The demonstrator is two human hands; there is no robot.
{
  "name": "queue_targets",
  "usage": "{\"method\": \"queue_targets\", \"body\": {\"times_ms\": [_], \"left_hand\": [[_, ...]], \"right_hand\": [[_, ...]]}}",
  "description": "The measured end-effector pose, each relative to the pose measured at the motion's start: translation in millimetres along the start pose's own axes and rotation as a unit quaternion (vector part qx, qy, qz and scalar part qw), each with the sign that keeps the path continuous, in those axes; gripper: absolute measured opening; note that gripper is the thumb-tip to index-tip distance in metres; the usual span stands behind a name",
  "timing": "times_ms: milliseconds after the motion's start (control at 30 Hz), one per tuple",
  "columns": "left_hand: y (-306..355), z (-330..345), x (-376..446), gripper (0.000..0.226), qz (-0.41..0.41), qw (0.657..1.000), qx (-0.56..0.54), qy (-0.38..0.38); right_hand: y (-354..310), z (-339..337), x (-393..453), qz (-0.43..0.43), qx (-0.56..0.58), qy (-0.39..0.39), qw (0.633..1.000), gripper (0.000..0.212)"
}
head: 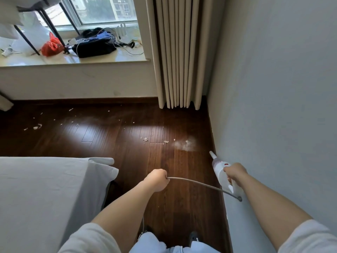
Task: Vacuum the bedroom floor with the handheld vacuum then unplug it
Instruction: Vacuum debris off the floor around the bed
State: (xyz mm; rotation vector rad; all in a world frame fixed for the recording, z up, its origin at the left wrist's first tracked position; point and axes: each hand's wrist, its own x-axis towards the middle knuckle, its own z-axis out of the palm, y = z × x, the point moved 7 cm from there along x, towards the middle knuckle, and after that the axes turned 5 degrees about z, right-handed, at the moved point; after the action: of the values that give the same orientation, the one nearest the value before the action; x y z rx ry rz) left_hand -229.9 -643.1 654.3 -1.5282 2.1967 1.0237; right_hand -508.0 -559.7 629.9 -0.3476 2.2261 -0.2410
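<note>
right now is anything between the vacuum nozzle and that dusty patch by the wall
Nothing visible. The handheld vacuum in the right hand points at the dusty patch across bare wood floor. The cord, held by the left hand, trails behind the nozzle.

The bed (45, 194) is lying left, the wall (273, 106) right, the floor (127, 136) between them, and the curtain (178, 52) is hanging ahead.
</note>
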Motion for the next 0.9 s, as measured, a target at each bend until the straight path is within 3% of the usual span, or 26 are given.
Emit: {"method": "queue_targets", "body": {"times_ms": [233, 600, 900], "left_hand": [[-10.6, 3.2, -0.6, 0.029, -0.008, 1.000, -0.014, -0.005], [-60.3, -40.4, 25.2, 0.028, -0.002, 1.000, -0.021, -0.005], [-135.1, -84.7, 47.3, 0.026, -0.020, 1.000, -0.015, 0.002]], "right_hand": [[-7.1, 7.1, -2.2, -0.004, 0.066, -0.024, 0.997, 0.016], [-68.8, 43.6, -22.2, -0.026, 0.031, -0.038, 0.998, 0.018], [-141.2, 111.9, -53.0, -0.062, 0.014, -0.068, 0.996, 0.020]]}}
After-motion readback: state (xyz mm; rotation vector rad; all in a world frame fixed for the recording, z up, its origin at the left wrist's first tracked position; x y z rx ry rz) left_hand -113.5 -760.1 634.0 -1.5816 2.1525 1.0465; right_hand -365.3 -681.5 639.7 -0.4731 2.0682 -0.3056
